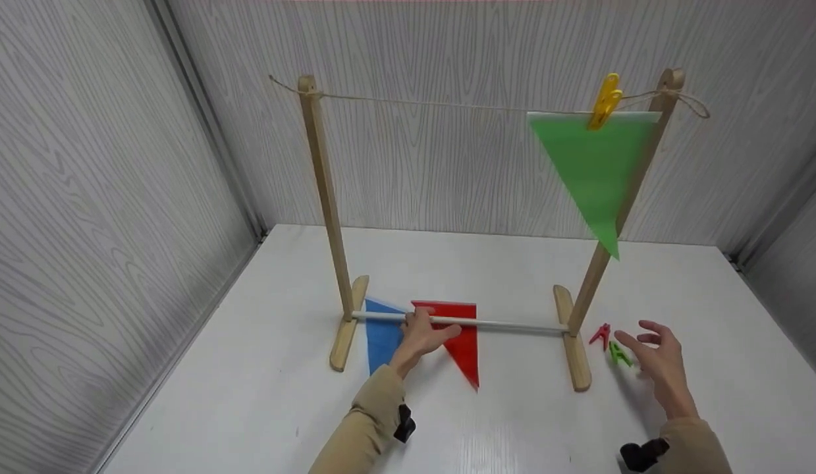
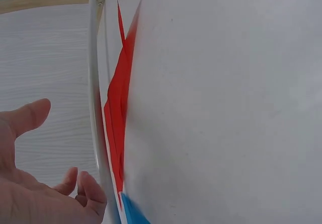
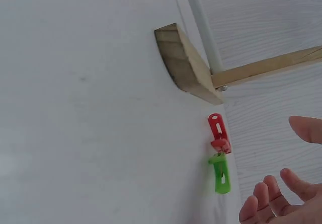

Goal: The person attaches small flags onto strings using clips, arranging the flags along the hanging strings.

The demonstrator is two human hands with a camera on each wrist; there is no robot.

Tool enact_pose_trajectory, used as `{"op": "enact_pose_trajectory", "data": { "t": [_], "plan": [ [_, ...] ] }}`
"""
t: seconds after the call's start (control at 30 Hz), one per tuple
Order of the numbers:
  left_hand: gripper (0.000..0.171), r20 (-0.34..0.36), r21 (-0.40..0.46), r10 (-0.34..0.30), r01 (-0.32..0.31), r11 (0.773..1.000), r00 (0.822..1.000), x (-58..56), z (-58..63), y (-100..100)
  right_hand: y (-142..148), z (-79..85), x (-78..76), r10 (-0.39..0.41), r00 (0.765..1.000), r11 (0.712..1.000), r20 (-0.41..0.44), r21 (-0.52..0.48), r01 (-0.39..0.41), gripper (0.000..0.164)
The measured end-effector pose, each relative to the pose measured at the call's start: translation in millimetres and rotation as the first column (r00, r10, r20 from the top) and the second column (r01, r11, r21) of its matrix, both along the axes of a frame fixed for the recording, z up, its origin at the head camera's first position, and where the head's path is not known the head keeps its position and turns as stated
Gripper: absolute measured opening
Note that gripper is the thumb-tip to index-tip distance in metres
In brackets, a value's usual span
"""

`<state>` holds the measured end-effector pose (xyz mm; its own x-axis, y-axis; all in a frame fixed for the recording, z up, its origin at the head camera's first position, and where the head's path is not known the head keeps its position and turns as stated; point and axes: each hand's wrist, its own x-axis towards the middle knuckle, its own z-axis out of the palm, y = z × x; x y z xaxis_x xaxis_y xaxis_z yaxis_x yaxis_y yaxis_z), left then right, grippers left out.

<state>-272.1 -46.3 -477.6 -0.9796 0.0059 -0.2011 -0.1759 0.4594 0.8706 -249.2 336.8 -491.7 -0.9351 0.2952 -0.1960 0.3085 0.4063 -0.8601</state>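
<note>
My left hand (image 1: 421, 337) reaches over the white crossbar, its thumb spread from the loosely bent fingers and nothing held. Under it a red triangular pennant (image 1: 467, 349) and a blue one (image 1: 383, 337) lie on the table, partly hidden by hand and bar. In the left wrist view the red pennant (image 2: 116, 103) looks slightly buckled. To the right, my right hand (image 1: 664, 362) hovers with thumb and fingers apart, close beside a red clothespin (image 1: 602, 334) and a green clothespin (image 1: 620, 354). Those two pins lie nearly end to end in the right wrist view.
A wooden stand has a left post (image 1: 327, 197), a right post (image 1: 595, 276), and a low white crossbar (image 1: 513, 325). Along its top runs a string (image 1: 434, 103), from which a green pennant (image 1: 592, 158) hangs by a yellow clothespin (image 1: 604, 105). Grey wood-grain walls enclose the table.
</note>
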Motion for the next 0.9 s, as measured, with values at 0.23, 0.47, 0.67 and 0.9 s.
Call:
{"op": "enact_pose_trajectory", "data": {
  "t": [0.23,0.47,0.67,0.9],
  "plan": [
    [0.062,0.001,-0.074,-0.122,0.122,0.99,0.992,8.5,-3.3,-0.3,8.0,-10.0,7.6,0.056,0.994,0.998,0.089,0.022,-0.058,0.088],
    [0.071,-0.002,-0.208,-0.261,0.254,0.944,0.965,13.6,-4.6,3.2,17.7,-9.3,10.2,0.134,0.981,0.989,0.138,0.045,-0.142,0.087],
    [0.075,0.04,-0.266,-0.3,0.3,0.916,0.953,13.9,-5.8,2.0,21.0,-13.8,12.3,0.138,0.98,0.984,0.141,0.091,-0.152,0.082],
    [0.076,0.073,-0.302,-0.305,0.313,0.9,0.949,10.2,-7.3,0.9,21.9,-19.4,15.7,0.08,0.982,0.993,0.17,0.078,-0.094,0.083]
  ]
}}
